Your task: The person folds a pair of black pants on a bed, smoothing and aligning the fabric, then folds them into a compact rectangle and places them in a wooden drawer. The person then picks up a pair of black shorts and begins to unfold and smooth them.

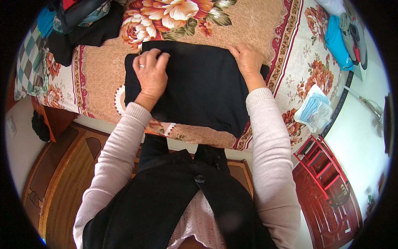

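Note:
A folded black garment point(199, 84) lies across the near side of a floral bedspread point(252, 25), directly before me. At its left end, the curled fingers of my left hand point(152, 70) grip the cloth, and a ring shows on one finger. My right hand point(247, 59) holds the upper right corner, its thumb towards the middle of the garment. Some fingertips are hidden against the fabric. A narrow strip of black cloth sticks out past my right wrist. The near edge of the garment sags a little towards the bed's edge.
Heaped clothes point(90, 25) and a checked cloth point(32, 62) lie at the far left. On the right are rolled clothes point(339, 43), a plastic pack of light blue items point(314, 105) and a red-framed rack point(323, 168). A wooden cabinet point(57, 121) stands low at left.

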### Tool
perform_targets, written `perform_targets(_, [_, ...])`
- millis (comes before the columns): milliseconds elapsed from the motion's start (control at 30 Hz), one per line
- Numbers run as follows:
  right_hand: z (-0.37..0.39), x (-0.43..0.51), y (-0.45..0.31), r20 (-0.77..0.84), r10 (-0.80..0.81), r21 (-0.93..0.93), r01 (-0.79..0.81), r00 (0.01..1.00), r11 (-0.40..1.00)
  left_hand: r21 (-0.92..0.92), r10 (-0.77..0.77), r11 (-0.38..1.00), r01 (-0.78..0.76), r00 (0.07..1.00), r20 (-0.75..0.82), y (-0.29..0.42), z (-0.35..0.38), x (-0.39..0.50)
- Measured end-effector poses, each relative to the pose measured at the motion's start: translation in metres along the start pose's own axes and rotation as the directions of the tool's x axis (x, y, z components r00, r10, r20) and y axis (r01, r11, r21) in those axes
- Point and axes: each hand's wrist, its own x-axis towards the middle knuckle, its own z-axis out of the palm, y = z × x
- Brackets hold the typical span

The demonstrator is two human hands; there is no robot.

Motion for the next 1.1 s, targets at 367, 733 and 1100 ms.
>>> perform_targets(367, [-0.004, 0.003, 0.023, -0.008, 0.055, -0.099, -0.056, 0.998, 0.994, -0.041, 0.219, 0.971, -0.237, 0.800, 0.559, 0.026, 0.028, -0.011])
perform_targets(733, [-0.060, -0.120, 0.024, -0.190, -0.025, 0.226, 0.069, 0.981, 0.972, -0.106, 0.270, 0.963, -0.249, 0.889, 0.370, 0.039, 0.015, -0.020])
perform_targets(1100, [-0.065, -0.255, -0.025, 0.248, -0.170, 0.323, 0.084, 0.954, 0.943, -0.468, 0.599, 0.801, -0.375, 0.514, 0.614, 0.051, -0.021, -0.095])
